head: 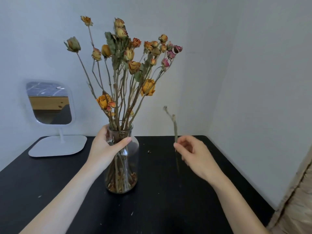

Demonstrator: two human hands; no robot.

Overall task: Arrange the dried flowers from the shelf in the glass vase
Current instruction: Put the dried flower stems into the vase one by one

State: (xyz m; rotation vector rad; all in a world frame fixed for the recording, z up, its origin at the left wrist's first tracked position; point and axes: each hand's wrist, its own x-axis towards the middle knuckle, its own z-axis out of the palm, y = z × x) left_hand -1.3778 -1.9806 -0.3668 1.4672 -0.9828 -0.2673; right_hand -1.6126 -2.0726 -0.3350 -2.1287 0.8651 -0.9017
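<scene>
Gripping the glass vase point(125, 166) at its neck w/ the left hand point(108, 146): thumb across the front of the glass, fingers curled round the far side. Standing upright on the black bench point(168, 208), approx. in the middle, a bit toward the left. Filled w/ dried flowers point(128, 61): many thin stems fanning out wide above the rim, w/ orange, yellow and some pink rose heads. Lower stem ends and fallen petals visible through the glass at the bottom.

Pinching a bare stem point(174, 127) w/ the right hand point(194, 152), between thumb and fingertips, other fingers loosely curled. Held in the air to the right of the vase, well apart from it, not touching the bench. Nearly upright, top end bent to the left, no flower head seen on it, somewhat blurred. Lower end passing down below the hand.

On the bench also: small crumbs point(148, 151) between vase and right hand, and a few specks near the front left. At back left, a white mirror point(50, 105) on a stand w/ flat base, tilted, close to the wall point(253, 65). At far right, beyond the bench edge, a brown crumpled sheet point(297, 200); material not possible to tell.
</scene>
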